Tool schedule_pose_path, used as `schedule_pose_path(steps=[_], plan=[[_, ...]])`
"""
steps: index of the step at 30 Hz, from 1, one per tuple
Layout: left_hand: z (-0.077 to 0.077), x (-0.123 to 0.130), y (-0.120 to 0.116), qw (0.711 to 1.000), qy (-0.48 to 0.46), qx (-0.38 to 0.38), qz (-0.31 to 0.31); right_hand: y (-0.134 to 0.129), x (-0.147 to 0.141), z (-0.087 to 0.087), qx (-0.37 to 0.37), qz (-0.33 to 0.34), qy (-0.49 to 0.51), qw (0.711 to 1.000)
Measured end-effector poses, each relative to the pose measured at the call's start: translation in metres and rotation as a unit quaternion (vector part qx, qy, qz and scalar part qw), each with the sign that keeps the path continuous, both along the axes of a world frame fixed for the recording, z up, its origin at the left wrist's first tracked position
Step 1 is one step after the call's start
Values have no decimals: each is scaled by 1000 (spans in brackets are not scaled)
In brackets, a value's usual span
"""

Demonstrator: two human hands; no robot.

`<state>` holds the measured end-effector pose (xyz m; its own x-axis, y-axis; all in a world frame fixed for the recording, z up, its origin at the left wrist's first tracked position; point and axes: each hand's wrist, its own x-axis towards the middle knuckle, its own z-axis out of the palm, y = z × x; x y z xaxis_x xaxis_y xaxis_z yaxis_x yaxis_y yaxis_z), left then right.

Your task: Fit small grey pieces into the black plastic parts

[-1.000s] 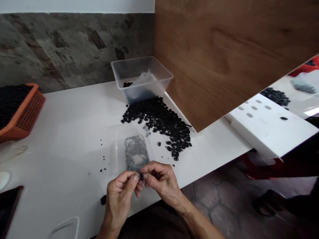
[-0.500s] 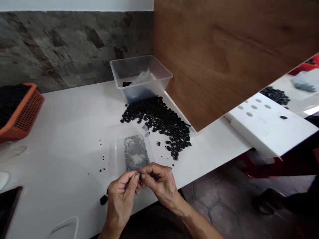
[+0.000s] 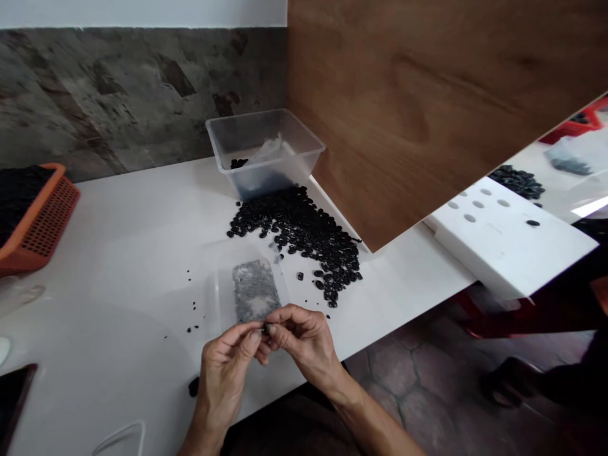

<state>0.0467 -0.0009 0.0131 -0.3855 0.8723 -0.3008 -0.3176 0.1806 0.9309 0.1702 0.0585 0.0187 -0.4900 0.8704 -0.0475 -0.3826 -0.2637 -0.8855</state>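
Observation:
Both hands meet at the table's front edge, pinching one small black piece [image 3: 265,328] between thumbs and fingertips. My left hand [image 3: 227,361] grips it from the left, my right hand [image 3: 306,345] from the right. Fingers cover most of the piece, so its exact kind is hidden. Just beyond the fingertips lies a clear shallow tray [image 3: 222,288] with many tiny grey bits [image 3: 254,285] in it. Behind and right of the tray spreads a pile of small black oval parts [image 3: 304,221].
A clear plastic bin [image 3: 266,168] stands behind the pile. At left are an orange basket [image 3: 52,218] of black parts and a dark phone-like object [image 3: 14,402]. A wooden panel [image 3: 403,114] rises at right, beside a white box with holes [image 3: 510,244]. A black lump [image 3: 193,386] lies near my left wrist.
The small black piece shows a little more between my fingertips, which have shifted slightly. Both hands keep their pinch in nearly the same place. The whole view has moved slightly.

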Motion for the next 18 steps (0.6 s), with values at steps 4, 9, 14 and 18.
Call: schedule_pose_path(steps=[4,9,14,18], plan=[[0,4,1,999,48,6,25,-1,-1,-3,9,-1,-37,999],[-2,1,1,995,99,-1,15,-3,-1,-2,12,12,-60,998],[1,-1,-3,987,156,1,28,-7,-1,1,35,17,-77,996],[0,-4,-3,987,160,1,30,-8,-2,-3,76,28,-87,993]])
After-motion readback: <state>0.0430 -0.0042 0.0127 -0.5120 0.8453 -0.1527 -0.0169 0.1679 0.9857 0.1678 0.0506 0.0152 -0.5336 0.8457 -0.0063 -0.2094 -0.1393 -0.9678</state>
